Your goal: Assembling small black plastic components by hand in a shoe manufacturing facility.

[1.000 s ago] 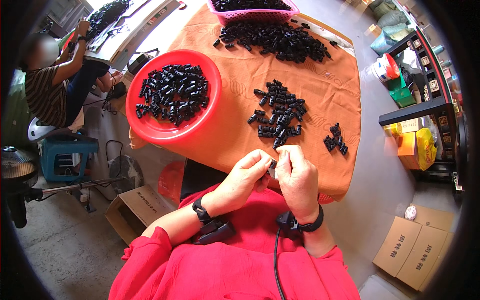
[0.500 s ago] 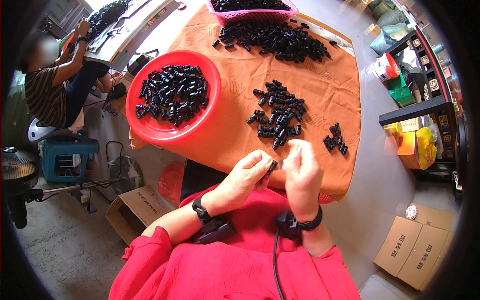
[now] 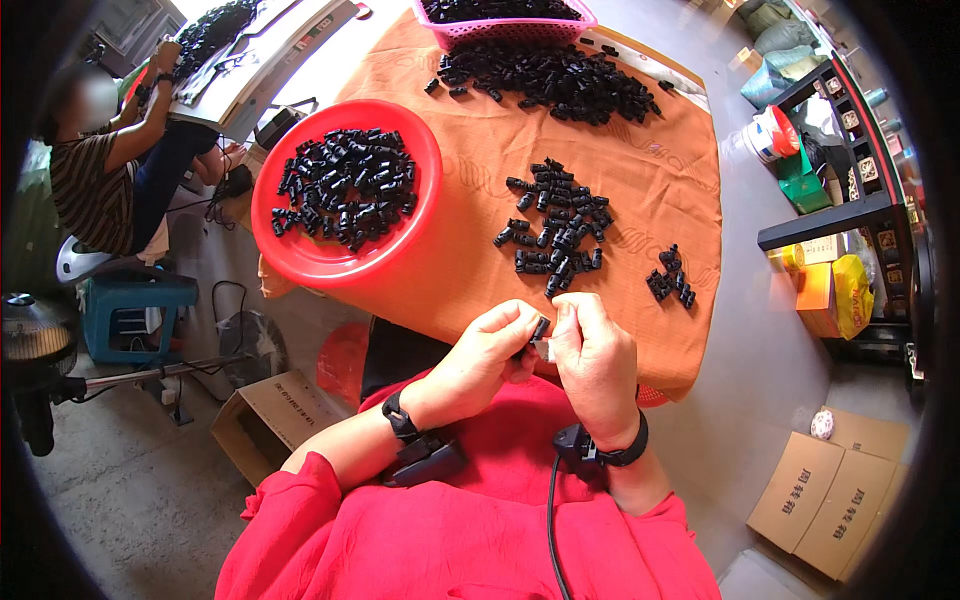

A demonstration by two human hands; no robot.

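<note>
A small black cylindrical part [image 3: 540, 328] sits just below and right of the frame's centre, pinched upright at a slant between the thumb and fingers of the left hand [image 3: 486, 352]. The right hand [image 3: 596, 352] is close beside it, thumb and fingers drawn together; a small pale piece [image 3: 543, 349] shows at its thumb, but I cannot tell whether the fingers grip it. Each wrist wears a black band. Just above the hands, a loose cluster of black parts [image 3: 560, 228] lies on the orange cloth [image 3: 465, 265] covering the table, with a smaller group [image 3: 671, 278] apart from it to the right. Left of centre, a round red basin [image 3: 428, 215] holds many similar parts. At the top of the frame, a wide black heap [image 3: 555, 82] lies in front of a pink basket [image 3: 500, 34], which is filled with more. In the upper left, another person [image 3: 92, 195] sits at a white table; below are a blue stool [image 3: 130, 312], a fan [image 3: 36, 345] and an open carton [image 3: 285, 415]. A dark shelf [image 3: 825, 225] stands at the right edge, cardboard boxes [image 3: 828, 498] at lower right.
</note>
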